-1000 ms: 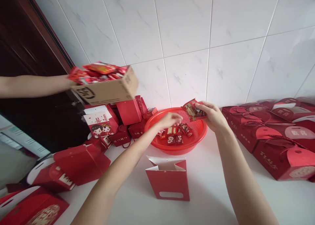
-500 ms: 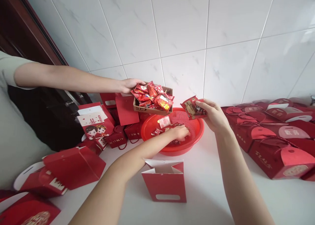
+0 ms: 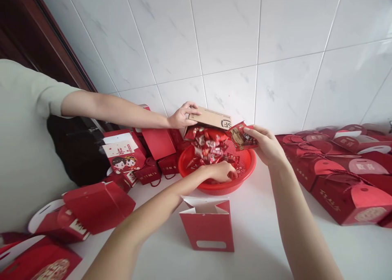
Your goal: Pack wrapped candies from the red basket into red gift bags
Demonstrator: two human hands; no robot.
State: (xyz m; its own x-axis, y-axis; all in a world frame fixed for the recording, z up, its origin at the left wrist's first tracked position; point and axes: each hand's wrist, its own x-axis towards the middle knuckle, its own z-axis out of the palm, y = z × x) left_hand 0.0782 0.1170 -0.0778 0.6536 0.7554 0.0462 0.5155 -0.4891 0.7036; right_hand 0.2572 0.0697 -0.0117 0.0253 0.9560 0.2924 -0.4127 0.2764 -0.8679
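My left hand (image 3: 223,172) is down in the red plastic basket (image 3: 225,188), its fingers curled among wrapped sweets; what they hold, if anything, is hidden. My right hand (image 3: 267,144) pinches red and brown snack packets (image 3: 240,136) above the basket's right side. Another person's hand (image 3: 183,115) tips a cardboard box (image 3: 211,117) over the basket, and red-wrapped sweets (image 3: 210,143) tumble out of it. An open red paper bag (image 3: 208,231) stands upright on the white table, nearer to me than the basket.
Rows of red gift boxes (image 3: 337,186) line the table's right side. More red boxes (image 3: 99,206) and a bag with two cartoon figures (image 3: 125,159) stand at the left. A tiled wall (image 3: 229,34) rises behind.
The other person's box has tilted over, so its sweets now fall into the basket. My right hand still grips the packets, and my left hand remains low in the basket.
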